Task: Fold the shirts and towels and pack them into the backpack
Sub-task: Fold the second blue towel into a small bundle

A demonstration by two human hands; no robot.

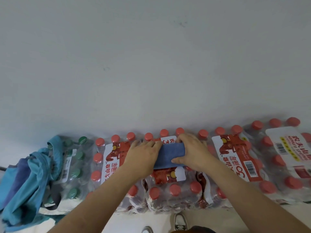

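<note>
A blue towel [170, 155] lies left-to-right on bottle packs [235, 158]; left hand [143, 155] presses flat, right hand [193, 152] pinches it.

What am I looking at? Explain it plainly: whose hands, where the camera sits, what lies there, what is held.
No machine here: these are a person's two bare hands. The single picture comes from a camera worn on the head, looking forward and down, so the arms reach in from the bottom. The surface is a row of shrink-wrapped bottle packs against a pale wall; most have red caps, the leftmost green. On them lies a folded blue towel. The left hand presses on its left end. The right hand pinches its right end between thumb and fingers. A heap of blue clothes lies at the far left, and a shoe shows at the bottom edge.
</note>
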